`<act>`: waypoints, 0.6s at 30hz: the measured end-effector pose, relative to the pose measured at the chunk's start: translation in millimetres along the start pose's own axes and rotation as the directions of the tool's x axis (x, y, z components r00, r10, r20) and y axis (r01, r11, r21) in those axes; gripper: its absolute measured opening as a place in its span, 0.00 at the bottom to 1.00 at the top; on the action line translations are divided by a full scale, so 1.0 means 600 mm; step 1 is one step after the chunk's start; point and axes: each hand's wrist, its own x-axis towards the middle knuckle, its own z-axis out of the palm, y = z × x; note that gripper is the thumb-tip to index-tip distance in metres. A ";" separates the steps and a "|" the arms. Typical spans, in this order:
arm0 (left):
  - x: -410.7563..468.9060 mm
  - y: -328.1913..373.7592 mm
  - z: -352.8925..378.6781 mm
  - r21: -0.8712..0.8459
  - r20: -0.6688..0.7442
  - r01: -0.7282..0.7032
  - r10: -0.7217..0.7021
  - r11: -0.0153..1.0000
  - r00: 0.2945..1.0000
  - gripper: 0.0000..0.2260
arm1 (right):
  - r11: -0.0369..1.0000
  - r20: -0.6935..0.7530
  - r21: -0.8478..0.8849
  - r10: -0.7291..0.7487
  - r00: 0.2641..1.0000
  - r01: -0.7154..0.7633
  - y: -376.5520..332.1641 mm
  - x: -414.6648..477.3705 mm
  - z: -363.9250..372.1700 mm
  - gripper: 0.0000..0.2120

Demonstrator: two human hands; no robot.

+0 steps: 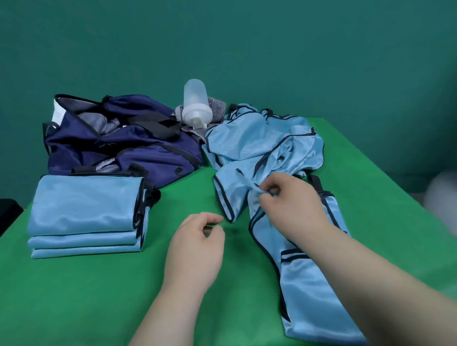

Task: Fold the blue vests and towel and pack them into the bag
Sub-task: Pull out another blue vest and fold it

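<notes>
Near green table's (97,294) right edge, right hand (288,196) is pinching crumpled light-blue black-trimmed vest (233,190); left hand (196,249) is hovering empty, loosely curled.

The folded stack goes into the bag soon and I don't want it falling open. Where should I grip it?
Probably along the near edge of the folded stack, coming from your side and reaching under the bottom layer: the folds are closed there, while the black-trimmed loose ends splay at its right.

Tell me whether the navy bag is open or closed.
Open. The navy bag sags with its top edges parted and the grey lining showing inside.
</notes>
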 end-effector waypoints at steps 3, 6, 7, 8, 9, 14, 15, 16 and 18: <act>-0.013 0.009 0.029 0.010 0.074 -0.080 0.079 0.997 0.994 0.07 | 0.981 -0.067 0.146 0.138 0.988 -0.127 0.057 -0.031 -0.037 0.08; -0.025 0.018 0.060 0.015 0.135 -0.113 0.110 0.994 0.985 0.08 | 0.958 -0.083 0.202 0.225 0.971 -0.205 0.108 -0.054 -0.052 0.13; -0.029 0.021 0.069 0.021 0.155 -0.128 0.123 0.992 0.980 0.08 | 0.950 -0.085 0.216 0.247 0.965 -0.224 0.122 -0.058 -0.056 0.14; -0.033 0.024 0.079 0.026 0.177 -0.142 0.135 0.989 0.975 0.08 | 0.944 -0.086 0.222 0.266 0.960 -0.242 0.135 -0.061 -0.059 0.15; -0.038 0.027 0.087 0.030 0.199 -0.155 0.146 0.988 0.969 0.08 | 0.942 -0.087 0.216 0.280 0.956 -0.256 0.147 -0.061 -0.063 0.15; -0.042 0.038 0.111 0.047 0.239 -0.179 0.163 0.983 0.957 0.08 | 0.958 -0.034 0.043 0.284 0.958 -0.282 0.187 -0.050 -0.081 0.20; -0.037 0.043 0.114 0.055 0.244 -0.181 0.163 0.982 0.956 0.08 | 0.958 -0.017 0.026 0.286 0.958 -0.286 0.192 -0.045 -0.083 0.22; -0.030 0.048 0.117 0.065 0.251 -0.192 0.171 0.979 0.953 0.08 | 0.957 -0.003 0.021 0.289 0.957 -0.289 0.198 -0.040 -0.085 0.23; -0.009 0.060 0.125 0.093 0.257 -0.240 0.209 0.966 0.943 0.07 | 0.959 0.010 0.020 0.281 0.960 -0.281 0.207 -0.026 -0.088 0.24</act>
